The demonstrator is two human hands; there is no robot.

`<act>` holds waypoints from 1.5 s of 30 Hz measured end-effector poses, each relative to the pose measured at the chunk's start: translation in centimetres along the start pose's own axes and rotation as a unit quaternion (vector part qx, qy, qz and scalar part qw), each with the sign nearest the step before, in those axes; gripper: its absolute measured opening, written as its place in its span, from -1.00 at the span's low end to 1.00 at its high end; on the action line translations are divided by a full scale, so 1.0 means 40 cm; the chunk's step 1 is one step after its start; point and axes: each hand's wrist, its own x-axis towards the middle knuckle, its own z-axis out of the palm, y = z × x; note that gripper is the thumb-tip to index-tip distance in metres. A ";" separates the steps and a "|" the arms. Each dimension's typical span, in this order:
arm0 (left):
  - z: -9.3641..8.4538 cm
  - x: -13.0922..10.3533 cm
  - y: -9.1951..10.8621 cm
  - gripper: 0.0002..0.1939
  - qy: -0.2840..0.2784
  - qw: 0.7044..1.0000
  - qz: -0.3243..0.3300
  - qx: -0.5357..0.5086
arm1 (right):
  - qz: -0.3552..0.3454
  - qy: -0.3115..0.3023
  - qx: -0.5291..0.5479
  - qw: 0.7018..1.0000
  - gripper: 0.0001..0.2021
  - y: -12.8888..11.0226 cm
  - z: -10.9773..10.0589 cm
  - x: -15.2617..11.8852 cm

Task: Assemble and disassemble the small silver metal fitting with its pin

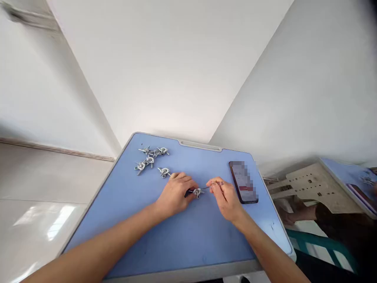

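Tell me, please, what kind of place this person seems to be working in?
Probably a classroom or plain training room: a blue desk stands in a bare white corner, a second blue desk sits to the right, and small metal clamps and a phone lie on top.

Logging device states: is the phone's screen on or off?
On: the phone lies face up on the blue desk, its screen lit with a red band.
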 end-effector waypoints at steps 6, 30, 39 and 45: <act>-0.014 0.001 0.005 -0.91 -0.004 1.000 -0.004 -0.003 | 0.017 -0.005 0.009 1.000 -0.65 -0.011 -0.006 -0.002; -0.019 0.004 0.008 -0.88 -0.009 1.000 -0.011 -0.014 | 0.138 -0.162 -0.028 0.977 -0.76 -0.095 -0.090 0.026; -0.019 0.002 0.006 -0.84 -0.011 1.000 -0.007 -0.007 | 0.183 -0.183 -0.067 0.964 -0.88 -0.115 -0.084 0.055; -0.023 0.001 0.007 -0.86 -0.009 1.000 -0.008 -0.010 | 0.158 -0.213 -0.046 0.963 -0.83 -0.128 -0.096 0.041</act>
